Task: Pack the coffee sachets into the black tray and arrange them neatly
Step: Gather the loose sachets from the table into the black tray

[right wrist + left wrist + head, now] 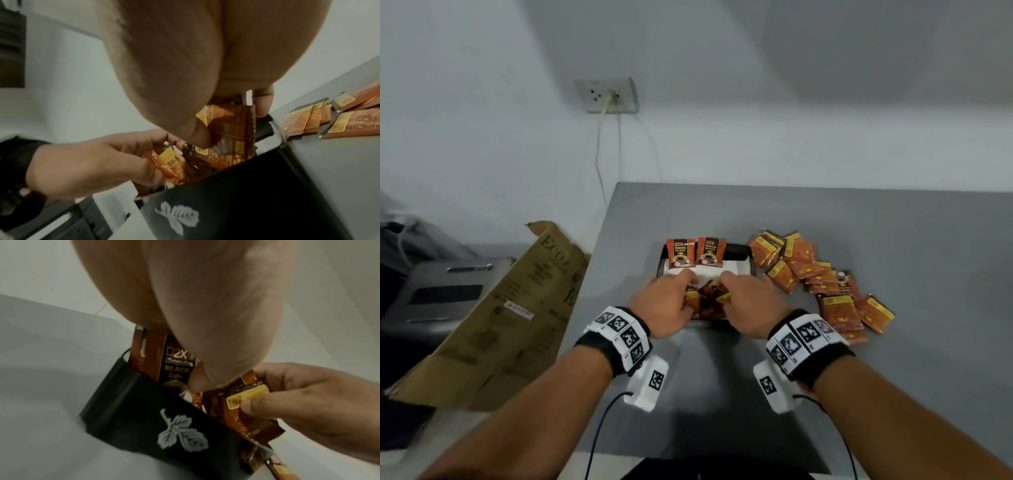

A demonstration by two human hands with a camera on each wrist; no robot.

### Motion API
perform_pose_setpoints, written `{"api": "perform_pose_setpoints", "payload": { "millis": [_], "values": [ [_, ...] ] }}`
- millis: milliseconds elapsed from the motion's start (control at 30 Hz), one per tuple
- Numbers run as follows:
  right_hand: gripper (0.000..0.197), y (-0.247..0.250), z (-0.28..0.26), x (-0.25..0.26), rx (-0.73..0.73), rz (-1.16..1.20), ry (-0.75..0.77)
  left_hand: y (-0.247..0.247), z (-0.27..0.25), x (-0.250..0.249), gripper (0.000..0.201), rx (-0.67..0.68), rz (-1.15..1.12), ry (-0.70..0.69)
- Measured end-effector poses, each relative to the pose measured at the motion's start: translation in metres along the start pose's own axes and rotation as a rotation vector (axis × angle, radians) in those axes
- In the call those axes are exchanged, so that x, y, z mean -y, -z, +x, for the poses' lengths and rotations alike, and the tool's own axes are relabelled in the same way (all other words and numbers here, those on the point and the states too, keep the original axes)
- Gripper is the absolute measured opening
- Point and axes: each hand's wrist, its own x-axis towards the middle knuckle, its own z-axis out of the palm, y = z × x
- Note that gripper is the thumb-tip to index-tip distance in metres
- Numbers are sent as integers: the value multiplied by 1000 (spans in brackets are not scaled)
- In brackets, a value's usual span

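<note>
Coffee sachets (707,301) are standing bunched in the near part of the black tray (739,251), lying directly between the person's two hands. The left hand (666,303) is gripping the left side of this bunch, its fingers curling round the orange packets, as the right wrist view is showing (98,162). The right hand (748,301) is pinching a sachet with a yellow label (246,395) at the right side of the bunch, thumb and fingers closing on its upper edge (304,402). Two further sachets (697,253) are standing upright at the far wall of the tray, fronts facing the camera, apart from the hands; white paper (717,269) is lining the tray floor between them and the held bunch. The tray's near wall is carrying a pale leaf motif (180,433), sitting just below both hands. A loose pile of sachets (815,284) is lying flat on the grey table (893,359) to the right of the tray, near the right hand but not touching it. Both wrists are wearing bands with black-and-white markers (619,334). A cardboard box (493,318) is leaning beside the table's left edge, and a wall socket (607,95) with a cable plugged in is sitting on the wall beyond.
</note>
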Motion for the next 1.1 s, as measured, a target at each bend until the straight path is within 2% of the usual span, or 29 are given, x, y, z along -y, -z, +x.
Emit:
{"api": "perform_pose_setpoints", "payload": {
  "millis": [100,233,300,367,433,533,733,800,933,1100],
  "values": [
    [34,-12,1,10,84,-78,1,-13,-5,4,57,3,38,-42],
    [35,-12,5,18,189,-1,18,-25,-11,6,62,-31,18,-102],
    [27,-6,9,17,180,185,8,-27,-13,7,60,-67,-4,-136],
    [31,-2,15,12,82,329,-66,-27,-12,9,48,-96,-2,-154],
    [33,-2,25,8,11,269,-164,-27,-10,8,40,-104,29,-155],
    [28,-4,38,13,93,117,-247,-29,-11,7,35,-98,54,-148],
    [28,-5,47,27,255,173,-218,-33,-13,9,34,-110,83,-146],
    [26,-5,48,27,320,122,-209,-35,-13,9,34,-117,80,-147],
    [24,-7,52,24,287,165,-183,-36,-14,10,38,-127,46,-154],
    [25,-8,44,12,41,208,-152,-35,-14,12,39,-140,-57,-143]
  ]
}}
